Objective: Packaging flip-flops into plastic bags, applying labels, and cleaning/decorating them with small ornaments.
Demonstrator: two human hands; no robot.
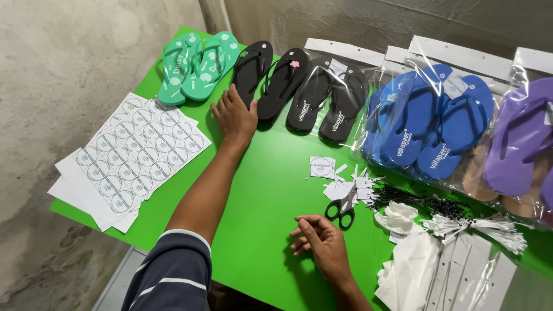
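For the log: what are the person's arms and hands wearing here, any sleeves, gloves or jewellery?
Both hands are bare: no gloves, rings or watch visible on the left hand or right hand. The left arm wears a short dark navy sleeve with thin white stripes. No sleeve shows on the right forearm.

Looks down and forward from head height over the near edge of the green table [259, 190], close in, toward the grey wall [357, 20] behind.

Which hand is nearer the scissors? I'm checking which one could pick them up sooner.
The right hand. It rests on the green table just below the scissors, not touching them. The left hand is stretched far off, by the black flip-flops.
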